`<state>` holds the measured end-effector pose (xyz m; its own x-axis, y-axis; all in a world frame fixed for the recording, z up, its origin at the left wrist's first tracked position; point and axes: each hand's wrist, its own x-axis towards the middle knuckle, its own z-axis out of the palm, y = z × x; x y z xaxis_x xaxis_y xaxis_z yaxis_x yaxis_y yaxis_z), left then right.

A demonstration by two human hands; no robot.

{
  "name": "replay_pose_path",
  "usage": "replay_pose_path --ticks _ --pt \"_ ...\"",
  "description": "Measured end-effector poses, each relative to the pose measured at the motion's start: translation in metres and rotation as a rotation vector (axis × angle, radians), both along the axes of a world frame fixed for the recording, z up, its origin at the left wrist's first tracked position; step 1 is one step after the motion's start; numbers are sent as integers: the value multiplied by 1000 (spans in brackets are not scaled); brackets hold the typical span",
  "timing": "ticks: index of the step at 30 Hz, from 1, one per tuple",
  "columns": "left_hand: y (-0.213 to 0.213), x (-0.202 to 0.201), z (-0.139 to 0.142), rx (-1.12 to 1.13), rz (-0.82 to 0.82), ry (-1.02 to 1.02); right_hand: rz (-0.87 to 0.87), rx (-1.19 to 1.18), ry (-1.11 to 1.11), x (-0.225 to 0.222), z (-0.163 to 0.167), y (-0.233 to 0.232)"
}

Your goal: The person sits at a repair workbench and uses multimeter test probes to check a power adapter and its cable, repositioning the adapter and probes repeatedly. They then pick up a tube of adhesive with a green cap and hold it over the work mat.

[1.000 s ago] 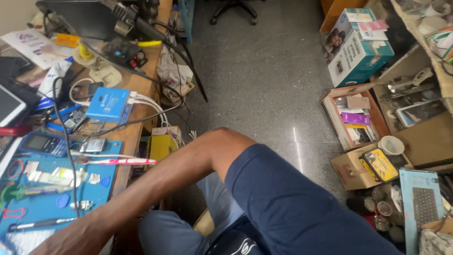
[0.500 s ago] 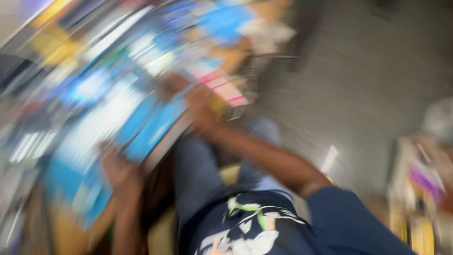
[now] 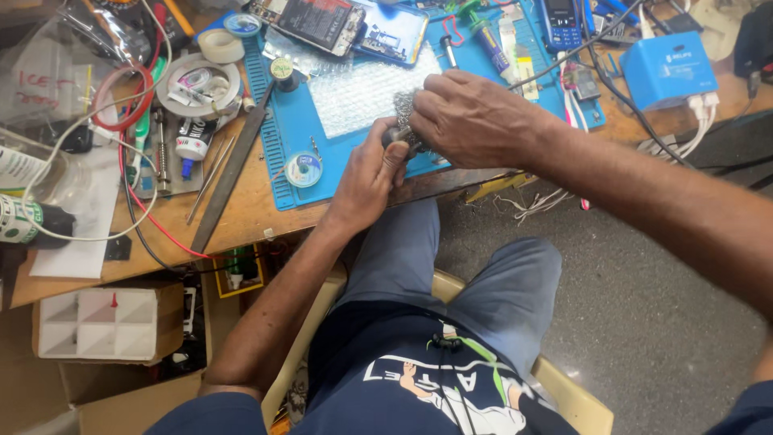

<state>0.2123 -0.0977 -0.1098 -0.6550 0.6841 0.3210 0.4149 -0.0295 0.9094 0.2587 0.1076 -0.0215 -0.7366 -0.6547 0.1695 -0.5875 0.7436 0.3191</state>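
Both hands have come back to the blue mat (image 3: 290, 137), now gripping a wire-wool wad (image 3: 405, 109) at 12 o'clock: left hand (image 3: 366, 173) pinching underneath, right hand (image 3: 475, 117) closing over it (fingers curled)

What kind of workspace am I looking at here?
Likely a phone or small-electronics repair bench: an opened phone lies on a blue work mat, with a solder spool and a wire-wool ball between both hands.
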Motion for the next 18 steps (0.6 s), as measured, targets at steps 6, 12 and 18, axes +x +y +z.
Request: replay_pose_path --ticks 6,12,18 --pt "-1 7 -8 108 174 377 -405 -650 -482 -1 -30 9" --pt "-1 -10 -2 -52 -172 -339 293 147 120 2 -11 30" --pt "-1 -7 -6 -65 14 -32 -127 -852 -161 1 -30 2"
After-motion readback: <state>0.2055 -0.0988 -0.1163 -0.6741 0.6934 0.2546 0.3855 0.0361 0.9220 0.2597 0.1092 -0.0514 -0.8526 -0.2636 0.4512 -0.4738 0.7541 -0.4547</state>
